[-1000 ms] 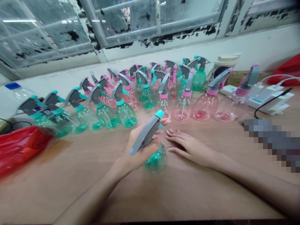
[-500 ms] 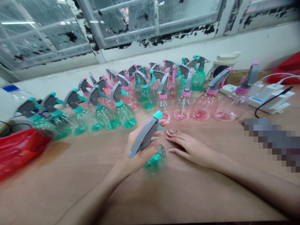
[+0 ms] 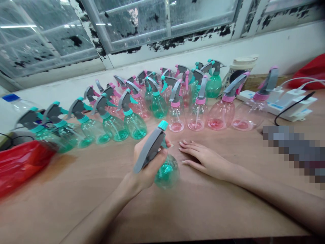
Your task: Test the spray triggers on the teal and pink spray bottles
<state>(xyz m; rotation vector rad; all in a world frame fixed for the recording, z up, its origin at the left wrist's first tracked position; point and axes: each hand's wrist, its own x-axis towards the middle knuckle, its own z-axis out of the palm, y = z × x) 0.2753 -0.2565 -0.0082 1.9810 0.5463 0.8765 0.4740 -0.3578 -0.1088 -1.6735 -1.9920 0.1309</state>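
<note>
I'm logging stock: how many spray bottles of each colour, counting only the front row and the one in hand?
Front green bottles: 5
Front pink bottles: 4
Green bottle in left hand: 1
Total: 10

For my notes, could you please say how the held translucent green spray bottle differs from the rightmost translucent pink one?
The green bottle has a turquoise nozzle, the pink bottle a pink one. The left hand grips the green bottle; the pink bottle stands untouched. Both have grey sprayers.
</note>
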